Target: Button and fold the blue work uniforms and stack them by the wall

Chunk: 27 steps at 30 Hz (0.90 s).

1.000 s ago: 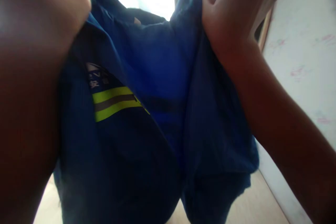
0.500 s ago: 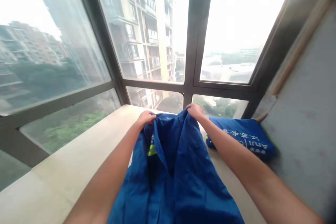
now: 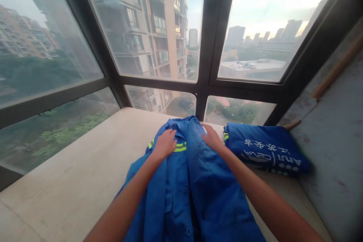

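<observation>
A blue work jacket [image 3: 178, 181] with buttons and yellow-green and grey reflective stripes lies spread on the pale sill, its collar end toward the window. My left hand [image 3: 166, 144] rests on the chest of the jacket near the stripes, fingers stretched out over the cloth. At the jacket's right shoulder edge is my right hand [image 3: 212, 138], its thumb and fingers apart and touching the fabric. The jacket's lower part runs out of view at the bottom, and my forearms cover some of its sides.
On the right, against the wall [image 3: 337, 151], lies a folded blue garment [image 3: 263, 147] with white lettering. Dark window frames [image 3: 201, 94] enclose the pale sill [image 3: 79, 162] in front and on the left. A brown stick [image 3: 340, 68] leans along the right wall.
The collar, earlier pinched and lifted by both hands, now lies lower. Both hands have let go and come down onto the cloth. The jacket's front with buttons and stripes now shows.
</observation>
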### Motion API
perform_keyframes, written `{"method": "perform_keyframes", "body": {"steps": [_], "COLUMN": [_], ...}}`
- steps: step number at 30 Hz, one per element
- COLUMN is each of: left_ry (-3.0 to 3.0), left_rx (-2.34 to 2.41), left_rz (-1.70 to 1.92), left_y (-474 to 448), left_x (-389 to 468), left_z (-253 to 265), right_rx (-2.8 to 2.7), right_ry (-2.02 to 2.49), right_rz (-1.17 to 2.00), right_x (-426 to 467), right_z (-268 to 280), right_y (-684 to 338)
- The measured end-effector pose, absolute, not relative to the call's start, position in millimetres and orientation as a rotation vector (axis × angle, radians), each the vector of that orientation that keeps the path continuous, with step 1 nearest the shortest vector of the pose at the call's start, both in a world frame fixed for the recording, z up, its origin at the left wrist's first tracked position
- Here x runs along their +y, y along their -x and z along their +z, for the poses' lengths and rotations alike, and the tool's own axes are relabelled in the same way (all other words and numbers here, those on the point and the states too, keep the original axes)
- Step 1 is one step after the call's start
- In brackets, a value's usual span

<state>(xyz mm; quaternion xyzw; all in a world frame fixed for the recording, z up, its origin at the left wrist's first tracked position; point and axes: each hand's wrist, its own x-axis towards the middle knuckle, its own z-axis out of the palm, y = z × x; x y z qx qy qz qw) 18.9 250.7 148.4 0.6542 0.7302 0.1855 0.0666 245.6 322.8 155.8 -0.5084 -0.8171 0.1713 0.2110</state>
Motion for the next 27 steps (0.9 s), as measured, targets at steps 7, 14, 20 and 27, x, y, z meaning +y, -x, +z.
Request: {"method": "perform_keyframes", "body": {"steps": [7,14,20,27], "left_ry": [-2.358,-2.237,-2.101,-2.112], "left_rx": [2.011,2.262,2.35,2.328], "left_rz": [0.257,0.268,0.271,0.515], "left_y": [-99,-119,-123,-91], "left_x": [24,-23,-1,1], "left_z": [-18,-49,-23,-23], "right_rx": [-1.857,-1.276,-1.192,-2.15], "right_ry": [1.647,1.699,1.41,1.633], "right_rz": [0.792,1.423,1.735,0.773], "right_x": [204,126,116,166], "right_z": [17,-28,2,93], "right_y": [-396,-433,-377,-438]}}
